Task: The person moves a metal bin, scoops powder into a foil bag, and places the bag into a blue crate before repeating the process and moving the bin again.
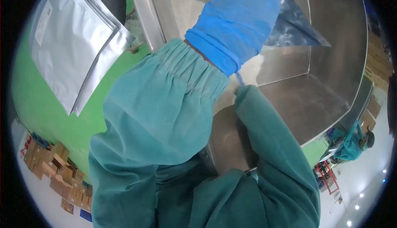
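My left hand (237, 25), in a blue glove, reaches across the metal basin (289, 108) at the top of the head view. The back of the glove faces me and its fingers are hidden. A shiny grey foil bag (295, 25) sticks out from behind this hand; whether the fingers grip it cannot be seen. From the lower right my right sleeve (273, 124) comes up to the left wrist. Only a thin blue strip of my right hand (240, 79) shows there, the rest being covered by the left arm.
Left of the basin's raised metal edge (149, 13) are silver foil pouches (74, 42), above a green floor (53, 120). Cardboard boxes (62, 178) are piled at the far left. A person in green (351, 145) is at the far right, near a red frame (326, 178).
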Motion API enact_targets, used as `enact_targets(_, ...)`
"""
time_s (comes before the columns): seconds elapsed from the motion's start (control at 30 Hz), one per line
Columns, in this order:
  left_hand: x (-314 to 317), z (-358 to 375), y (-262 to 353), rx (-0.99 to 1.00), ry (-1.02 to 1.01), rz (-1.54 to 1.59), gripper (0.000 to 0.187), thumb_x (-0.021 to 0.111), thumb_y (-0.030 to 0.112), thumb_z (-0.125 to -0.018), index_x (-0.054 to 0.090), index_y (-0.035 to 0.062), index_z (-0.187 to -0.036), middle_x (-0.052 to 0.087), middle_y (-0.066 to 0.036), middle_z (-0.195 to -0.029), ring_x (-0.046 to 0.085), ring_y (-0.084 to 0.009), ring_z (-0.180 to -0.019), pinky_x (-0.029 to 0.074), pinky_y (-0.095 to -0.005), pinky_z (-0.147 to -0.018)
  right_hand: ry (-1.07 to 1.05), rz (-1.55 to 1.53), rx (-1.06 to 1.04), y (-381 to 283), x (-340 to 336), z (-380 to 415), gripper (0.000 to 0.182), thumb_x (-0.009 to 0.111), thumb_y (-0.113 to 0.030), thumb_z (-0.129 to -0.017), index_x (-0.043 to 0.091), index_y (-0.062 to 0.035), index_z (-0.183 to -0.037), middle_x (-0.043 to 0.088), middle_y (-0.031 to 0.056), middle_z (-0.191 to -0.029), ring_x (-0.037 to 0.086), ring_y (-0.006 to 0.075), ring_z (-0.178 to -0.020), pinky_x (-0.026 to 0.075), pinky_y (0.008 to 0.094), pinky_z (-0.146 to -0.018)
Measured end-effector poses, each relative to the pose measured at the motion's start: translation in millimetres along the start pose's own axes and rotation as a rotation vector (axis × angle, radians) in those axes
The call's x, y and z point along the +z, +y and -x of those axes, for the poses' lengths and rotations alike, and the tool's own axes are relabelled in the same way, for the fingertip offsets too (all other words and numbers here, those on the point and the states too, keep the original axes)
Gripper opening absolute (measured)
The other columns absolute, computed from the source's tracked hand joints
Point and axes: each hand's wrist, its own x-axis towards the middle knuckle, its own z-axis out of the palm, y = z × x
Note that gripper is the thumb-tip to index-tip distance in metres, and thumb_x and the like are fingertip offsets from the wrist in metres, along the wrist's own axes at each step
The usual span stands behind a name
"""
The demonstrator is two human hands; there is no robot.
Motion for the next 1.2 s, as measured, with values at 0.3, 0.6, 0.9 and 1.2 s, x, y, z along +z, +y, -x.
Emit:
enact_targets(0.3,23,-3,11,-0.062,-0.505,-0.292,0.020,0.051,0.010,-0.080,0.063,0.0051,-0.095,0.058,-0.018,-0.099,0.059,-0.0339,-0.093,0.050,-0.0379,-0.077,-0.739,-0.540,-0.279,-19,-38,53,0.048,0.062,-0.023,-0.078,0.045,-0.0017,-0.118,0.051,0.0175,-0.113,0.053,0.0243,-0.102,0.043,0.0346,-0.085)
enact_targets(0.6,70,24,18,0.105,-0.801,-0.434,0.024,0.052,0.016,-0.081,0.066,0.0100,-0.099,0.062,-0.010,-0.105,0.060,-0.0288,-0.097,0.049,-0.0367,-0.079,-0.491,0.341,-0.584,-53,-144,80,0.048,0.060,-0.026,-0.080,0.044,-0.0031,-0.120,0.056,0.0173,-0.109,0.057,0.0280,-0.097,0.044,0.0351,-0.083)
enact_targets(0.9,57,-2,10,-0.169,-0.705,-0.271,0.024,0.053,0.016,-0.080,0.065,0.0102,-0.100,0.063,-0.010,-0.104,0.061,-0.0271,-0.096,0.049,-0.0365,-0.080,0.046,0.509,-0.400,-59,-174,64,0.060,0.052,0.000,-0.071,0.031,-0.0100,-0.127,0.059,0.0236,-0.096,0.057,0.0410,-0.090,0.045,0.0464,-0.075)
enact_targets(1.2,109,10,-36,-0.143,-0.789,-0.334,0.023,0.054,0.014,-0.079,0.066,0.0091,-0.098,0.064,-0.011,-0.100,0.061,-0.0270,-0.094,0.049,-0.0353,-0.079,-0.535,0.464,-0.130,135,-13,-31,0.066,0.063,-0.007,-0.067,0.040,-0.0169,-0.128,0.057,0.0220,-0.102,0.055,0.0338,-0.097,0.044,0.0411,-0.082)
